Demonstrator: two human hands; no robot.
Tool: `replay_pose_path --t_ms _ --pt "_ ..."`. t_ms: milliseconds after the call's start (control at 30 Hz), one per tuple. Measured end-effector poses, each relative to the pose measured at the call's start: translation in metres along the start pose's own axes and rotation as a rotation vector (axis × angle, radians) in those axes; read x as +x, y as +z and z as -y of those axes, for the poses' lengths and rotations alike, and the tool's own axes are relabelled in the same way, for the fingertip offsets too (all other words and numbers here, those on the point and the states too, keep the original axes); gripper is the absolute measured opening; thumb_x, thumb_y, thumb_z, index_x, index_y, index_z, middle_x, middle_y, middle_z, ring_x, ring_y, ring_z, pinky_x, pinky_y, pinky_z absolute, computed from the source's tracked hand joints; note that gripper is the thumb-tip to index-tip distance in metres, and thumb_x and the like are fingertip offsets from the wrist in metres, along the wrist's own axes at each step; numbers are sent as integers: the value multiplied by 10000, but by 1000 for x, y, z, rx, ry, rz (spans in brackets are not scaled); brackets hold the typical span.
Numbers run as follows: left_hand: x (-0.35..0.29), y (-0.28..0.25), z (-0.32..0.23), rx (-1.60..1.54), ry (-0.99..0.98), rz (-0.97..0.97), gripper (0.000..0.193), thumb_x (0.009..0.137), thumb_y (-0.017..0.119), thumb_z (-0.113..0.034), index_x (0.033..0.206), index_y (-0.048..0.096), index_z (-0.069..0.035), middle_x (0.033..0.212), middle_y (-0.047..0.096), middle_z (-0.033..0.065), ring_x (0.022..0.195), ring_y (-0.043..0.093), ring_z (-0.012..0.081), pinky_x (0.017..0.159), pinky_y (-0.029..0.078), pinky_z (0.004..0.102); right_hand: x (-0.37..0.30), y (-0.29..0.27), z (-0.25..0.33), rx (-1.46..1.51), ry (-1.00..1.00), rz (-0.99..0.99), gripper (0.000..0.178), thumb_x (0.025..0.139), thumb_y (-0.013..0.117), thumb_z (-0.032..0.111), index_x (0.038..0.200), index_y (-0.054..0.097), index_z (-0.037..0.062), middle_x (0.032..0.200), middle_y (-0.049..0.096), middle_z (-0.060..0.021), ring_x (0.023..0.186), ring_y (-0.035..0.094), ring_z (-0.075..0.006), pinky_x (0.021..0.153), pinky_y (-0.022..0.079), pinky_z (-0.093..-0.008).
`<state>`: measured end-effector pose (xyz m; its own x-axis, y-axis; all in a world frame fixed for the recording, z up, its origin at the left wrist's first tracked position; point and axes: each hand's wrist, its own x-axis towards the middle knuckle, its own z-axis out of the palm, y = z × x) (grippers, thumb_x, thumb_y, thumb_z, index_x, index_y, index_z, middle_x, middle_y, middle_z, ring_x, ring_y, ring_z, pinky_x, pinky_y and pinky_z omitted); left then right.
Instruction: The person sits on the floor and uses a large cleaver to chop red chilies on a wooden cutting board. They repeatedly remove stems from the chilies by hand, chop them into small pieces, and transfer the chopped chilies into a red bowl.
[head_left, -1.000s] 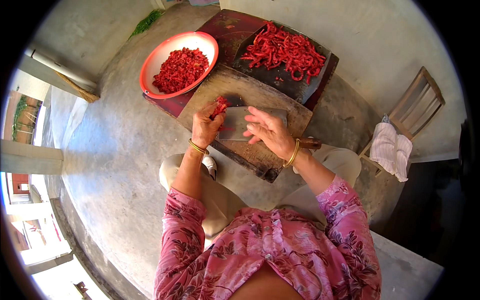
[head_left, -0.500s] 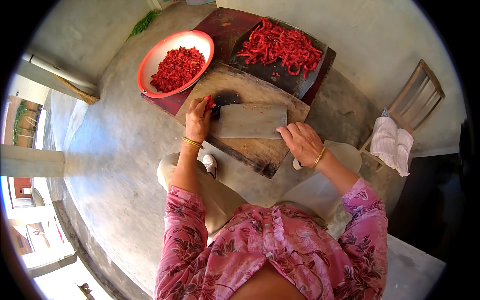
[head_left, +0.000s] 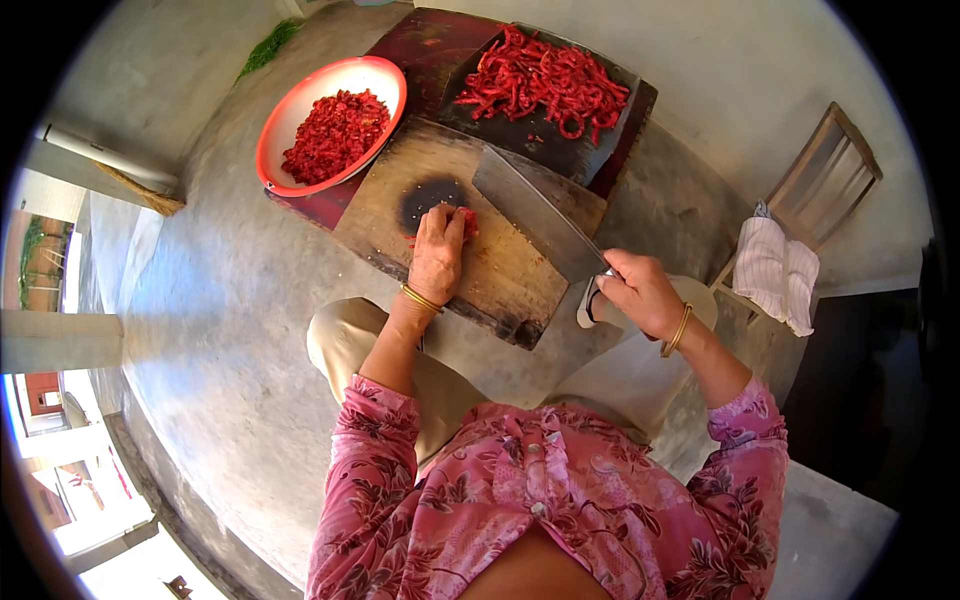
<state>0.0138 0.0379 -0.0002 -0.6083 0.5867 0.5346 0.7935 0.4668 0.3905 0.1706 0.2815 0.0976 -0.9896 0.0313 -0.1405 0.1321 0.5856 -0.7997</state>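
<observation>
Head view: bunch of red peppers (head_left: 469,222), bright and moist-looking, on the wooden chopping board (head_left: 490,270), beside a dark stain. Left grip (head_left: 437,250) curled down around the bunch. Right grip (head_left: 643,292) wrapped tightly on the handle of the cleaver (head_left: 537,218); blade broad, grey, slanted. Hidden: most of bunch, under left fingers; handle largely covered. Blade–board contact: cannot tell.

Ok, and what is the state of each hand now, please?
Left hand: closed on red peppers, over the cutting board.
Right hand: closed, holding the cleaver by its handle.
</observation>
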Motion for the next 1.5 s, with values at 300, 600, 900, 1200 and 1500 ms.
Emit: replay_pose_path --t_ms 300,600,900,1200,1500 --pt "-5 6 -17 66 -28 45 328 718 620 17 1034 547 62 1047 471 188 938 482 335 836 418 412 7 7 9 -261 -198 68 179 834 540 124 784 445 -19 686 518 -209 689 529 -411 610 388 -464" --pt "-12 12 -11 -4 -151 8 566 734 625 -5 1246 393 65 1087 463 211 975 453 374 884 384 424 18 4 13 -408 -129 180 222 834 541 140 749 402 -11 644 486 -216 671 496 -418 592 374 -473" --pt "-8 4 -16 -133 -79 -62 727 753 675 -77 1345 275 59 1130 464 235 981 456 378 897 382 438 16 4 12 -392 -115 179 219 835 543 141 756 401 -6 654 495 -208 669 491 -407 597 373 -471" --pt "-3 -1 -18 -130 -135 -2 325 821 591 -37 1143 596 -77 1036 541 137 920 515 302 807 444 373 17 5 9 -389 -100 179 219 832 551 141 763 411 -12 664 499 -209 685 494 -407 616 383 -469" --pt "-7 4 -13 -305 -159 -117 216 793 591 72 984 642 -16 996 598 113 888 608 254 755 496 296 17 3 10 -368 -104 173 212 826 556 134 765 415 -12 684 505 -211 697 500 -408 620 385 -471"
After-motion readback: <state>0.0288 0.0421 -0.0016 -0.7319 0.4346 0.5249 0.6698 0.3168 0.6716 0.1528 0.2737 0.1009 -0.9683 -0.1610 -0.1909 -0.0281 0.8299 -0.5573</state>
